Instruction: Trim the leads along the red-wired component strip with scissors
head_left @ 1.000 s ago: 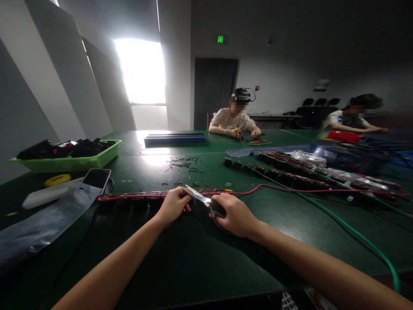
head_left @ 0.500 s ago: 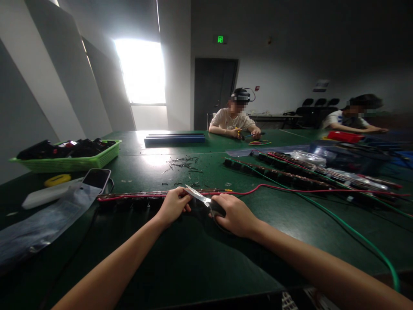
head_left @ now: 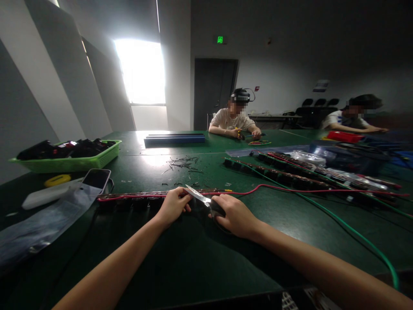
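Observation:
My left hand (head_left: 172, 206) is closed around a long dark strip of components (head_left: 129, 199) with a red wire (head_left: 274, 188) running along it across the green table (head_left: 193, 258). My right hand (head_left: 235, 214) grips the dark handles of a pair of scissors (head_left: 201, 199). The silver blades point left toward my left hand's fingers, just above the strip.
A green basket (head_left: 69, 162) of dark parts, a phone (head_left: 96, 178), a yellow tape roll (head_left: 57, 179) and a plastic bag (head_left: 41, 221) lie at left. More component strips (head_left: 290, 174) and a green wire (head_left: 348, 228) lie at right. Two other people sit at the far side.

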The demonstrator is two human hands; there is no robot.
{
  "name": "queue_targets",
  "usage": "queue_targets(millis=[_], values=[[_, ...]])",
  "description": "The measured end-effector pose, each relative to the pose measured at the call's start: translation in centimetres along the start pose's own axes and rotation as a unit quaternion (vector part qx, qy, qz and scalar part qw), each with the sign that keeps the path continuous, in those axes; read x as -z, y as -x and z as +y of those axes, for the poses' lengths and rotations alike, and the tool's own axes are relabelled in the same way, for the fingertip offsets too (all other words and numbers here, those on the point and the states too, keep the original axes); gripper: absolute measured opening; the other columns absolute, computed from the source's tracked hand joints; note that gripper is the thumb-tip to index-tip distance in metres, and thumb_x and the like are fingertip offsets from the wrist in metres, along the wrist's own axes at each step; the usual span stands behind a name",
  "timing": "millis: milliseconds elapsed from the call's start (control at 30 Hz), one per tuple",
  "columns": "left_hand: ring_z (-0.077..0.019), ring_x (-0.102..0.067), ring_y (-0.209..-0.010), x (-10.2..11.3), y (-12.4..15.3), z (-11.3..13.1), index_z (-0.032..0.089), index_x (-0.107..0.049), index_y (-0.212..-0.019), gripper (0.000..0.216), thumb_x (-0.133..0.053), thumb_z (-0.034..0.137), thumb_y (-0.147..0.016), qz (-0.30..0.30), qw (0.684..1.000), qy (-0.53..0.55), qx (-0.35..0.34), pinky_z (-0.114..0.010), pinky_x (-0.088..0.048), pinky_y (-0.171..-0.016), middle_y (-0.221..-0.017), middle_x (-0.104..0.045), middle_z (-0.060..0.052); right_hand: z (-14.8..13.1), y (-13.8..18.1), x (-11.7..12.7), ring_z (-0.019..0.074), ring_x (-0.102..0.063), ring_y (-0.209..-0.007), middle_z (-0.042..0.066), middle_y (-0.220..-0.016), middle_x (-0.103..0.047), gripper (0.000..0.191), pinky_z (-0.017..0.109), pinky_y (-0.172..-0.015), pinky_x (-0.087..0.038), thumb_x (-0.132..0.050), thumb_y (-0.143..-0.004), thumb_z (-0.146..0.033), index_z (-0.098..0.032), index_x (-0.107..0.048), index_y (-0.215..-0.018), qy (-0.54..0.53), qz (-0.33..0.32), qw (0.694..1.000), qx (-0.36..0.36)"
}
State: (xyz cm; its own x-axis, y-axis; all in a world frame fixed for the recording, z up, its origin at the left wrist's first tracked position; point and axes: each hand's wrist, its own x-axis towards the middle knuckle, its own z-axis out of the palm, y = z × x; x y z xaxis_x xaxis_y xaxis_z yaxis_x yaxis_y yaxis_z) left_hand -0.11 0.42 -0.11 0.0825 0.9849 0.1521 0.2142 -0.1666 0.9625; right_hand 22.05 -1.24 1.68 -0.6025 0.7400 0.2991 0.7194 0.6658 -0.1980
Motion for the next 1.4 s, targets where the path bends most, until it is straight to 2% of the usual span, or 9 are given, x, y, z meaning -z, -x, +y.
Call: queue_targets(millis=[700, 867, 1067, 1400], values=[[-0.0090, -0.058, -0.044, -0.04, 0.07, 0.15, 0.011, -0.067, -0.090, 0.020, -0.058, 0.026, -0.080, 0.003, 1.000, 0.008, 0.004, -0.015, -0.038, -0.039, -0.054, -0.059, 0.002, -0.01, -0.01, -0.02, 0.0246, -0.056, -0.098, 0.013, -0.106, -0.063, 0.035, 0.035, -0.087, -0.044, -0.060, -0.082, -0.030, -0.012, -0.058, -0.113, 0.000, 0.002, 1.000, 0.006], [-0.0092, -0.058, -0.043, -0.01, 0.09, 0.24, 0.011, -0.066, -0.091, 0.021, -0.059, 0.028, -0.080, 0.004, 1.000, 0.005, 0.013, -0.016, -0.038, -0.039, -0.053, -0.060, 0.001, 0.17, 0.00, -0.12, 0.0241, -0.058, -0.096, 0.012, -0.103, -0.065, 0.032, 0.034, -0.085, -0.044, -0.059, -0.083, -0.033, -0.014, -0.060, -0.109, -0.021, 0.019, 1.000, 0.000], [-0.0094, -0.058, -0.044, -0.02, 0.13, 0.34, 0.010, -0.065, -0.090, 0.022, -0.062, 0.030, -0.080, 0.012, 1.000, -0.002, 0.012, -0.016, -0.038, -0.039, -0.055, -0.060, 0.001, 0.37, 0.01, 0.00, 0.0207, -0.062, -0.086, 0.009, -0.099, -0.067, 0.029, 0.029, -0.074, -0.045, -0.053, -0.089, -0.036, -0.017, -0.059, -0.111, -0.078, 0.054, 0.995, -0.040], [-0.0093, -0.057, -0.042, -0.03, 0.27, 0.61, 0.010, -0.066, -0.090, 0.024, -0.062, 0.031, -0.080, 0.012, 1.000, 0.000, 0.020, -0.016, -0.038, -0.039, -0.051, -0.059, 0.001, 0.10, -0.08, 0.25, 0.0204, -0.062, -0.084, 0.011, -0.097, -0.067, 0.024, 0.029, -0.073, -0.046, -0.053, -0.088, -0.031, -0.015, -0.059, -0.105, -0.061, 0.044, 0.996, -0.036]])
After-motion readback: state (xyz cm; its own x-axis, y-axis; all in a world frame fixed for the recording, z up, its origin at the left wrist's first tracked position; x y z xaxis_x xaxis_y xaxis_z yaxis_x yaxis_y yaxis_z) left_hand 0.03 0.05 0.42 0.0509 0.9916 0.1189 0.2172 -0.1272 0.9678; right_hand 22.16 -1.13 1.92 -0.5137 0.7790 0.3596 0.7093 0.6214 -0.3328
